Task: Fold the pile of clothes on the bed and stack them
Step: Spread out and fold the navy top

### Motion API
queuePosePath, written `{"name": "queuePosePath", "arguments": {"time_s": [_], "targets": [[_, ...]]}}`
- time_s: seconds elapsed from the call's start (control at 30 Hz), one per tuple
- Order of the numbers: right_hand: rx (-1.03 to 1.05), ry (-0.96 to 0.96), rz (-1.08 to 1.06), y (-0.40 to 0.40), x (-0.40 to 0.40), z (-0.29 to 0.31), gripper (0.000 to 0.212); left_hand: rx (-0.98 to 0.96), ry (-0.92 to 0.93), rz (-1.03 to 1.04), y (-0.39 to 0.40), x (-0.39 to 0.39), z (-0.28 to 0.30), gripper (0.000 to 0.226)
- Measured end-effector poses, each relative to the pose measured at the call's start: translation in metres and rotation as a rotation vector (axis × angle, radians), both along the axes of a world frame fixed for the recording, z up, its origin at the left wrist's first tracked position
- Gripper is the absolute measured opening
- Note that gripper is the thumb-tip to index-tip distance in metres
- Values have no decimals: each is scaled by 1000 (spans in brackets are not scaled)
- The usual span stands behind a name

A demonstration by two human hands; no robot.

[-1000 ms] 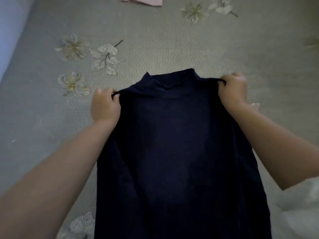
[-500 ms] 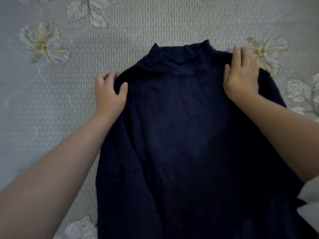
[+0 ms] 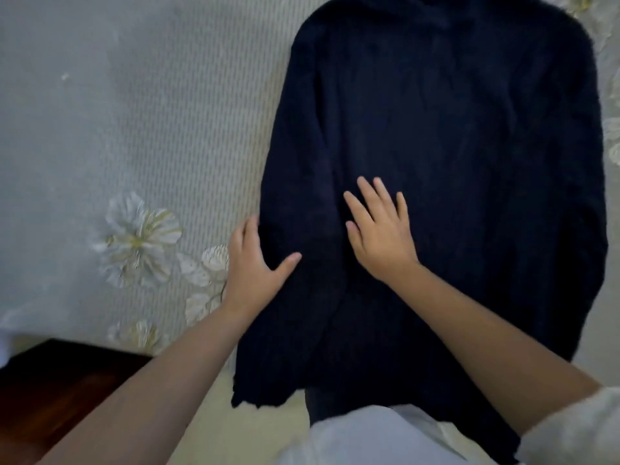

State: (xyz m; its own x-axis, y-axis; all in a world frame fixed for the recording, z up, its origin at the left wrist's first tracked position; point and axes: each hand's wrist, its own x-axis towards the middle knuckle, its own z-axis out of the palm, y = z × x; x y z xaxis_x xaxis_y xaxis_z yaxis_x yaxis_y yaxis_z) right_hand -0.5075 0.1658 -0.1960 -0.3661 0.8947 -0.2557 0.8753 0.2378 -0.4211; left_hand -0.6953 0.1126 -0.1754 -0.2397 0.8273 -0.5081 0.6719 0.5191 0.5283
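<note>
A dark navy sweater (image 3: 453,162) lies flat on the bed (image 3: 134,112), which has a grey cover with pale flowers; the collar is cut off by the top edge. The left hand (image 3: 255,263) rests at the sweater's left edge, fingers straight, thumb spread onto the cloth. The right hand (image 3: 379,229) lies flat on the front, fingers spread, gripping nothing. The lower hem is hidden behind white fabric (image 3: 375,434), perhaps the person's own clothing. A dark wooden surface (image 3: 57,391) shows bottom left, blurred.
</note>
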Motion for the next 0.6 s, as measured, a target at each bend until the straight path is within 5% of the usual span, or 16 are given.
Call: {"name": "queuePosePath", "arguments": {"time_s": [0.2, 0.37, 0.5, 0.6], "targets": [[-92, -167, 167, -16, 11, -11, 50, -214, 82, -11, -112, -4, 12, 64], [-172, -247, 246, -3, 15, 3, 52, -290, -122, 216, -152, -37, 17, 28], [-281, -256, 175, 4, -1, 20, 53, -137, -276, 644, -125, -72, 40, 28], [-379, -180, 91, 8, -11, 33, 53, -12, -359, 774, -86, -86, 68, 17]]}}
